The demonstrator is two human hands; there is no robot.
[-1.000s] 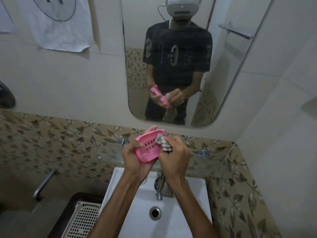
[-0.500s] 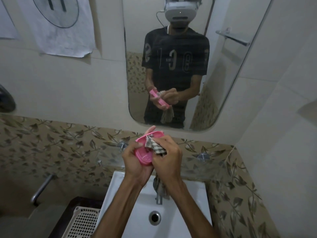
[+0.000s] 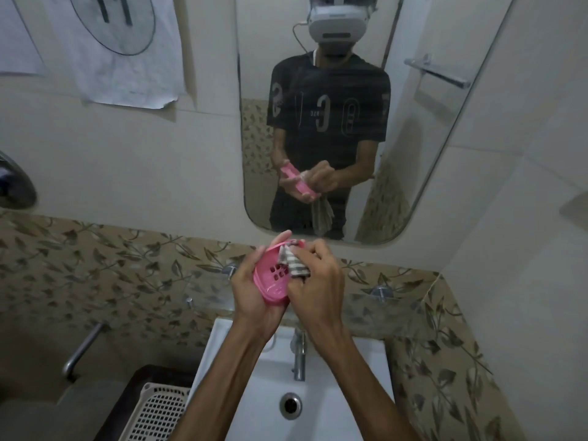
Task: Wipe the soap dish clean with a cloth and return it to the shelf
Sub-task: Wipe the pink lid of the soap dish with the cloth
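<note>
- Soap dish (image 3: 272, 280) above the sink (image 3: 254, 393), cupped in left hand (image 3: 251, 294).
- Right hand (image 3: 318, 281) pinching striped cloth (image 3: 294, 264); best pushed firmly into slotted base.

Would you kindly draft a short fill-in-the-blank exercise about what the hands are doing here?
1. The left hand holds a soap dish coloured ____.
2. The right hand presses a striped ____ into the dish.
3. Both hands are above the white ____, near its tap.

Missing words: pink; cloth; sink
</note>
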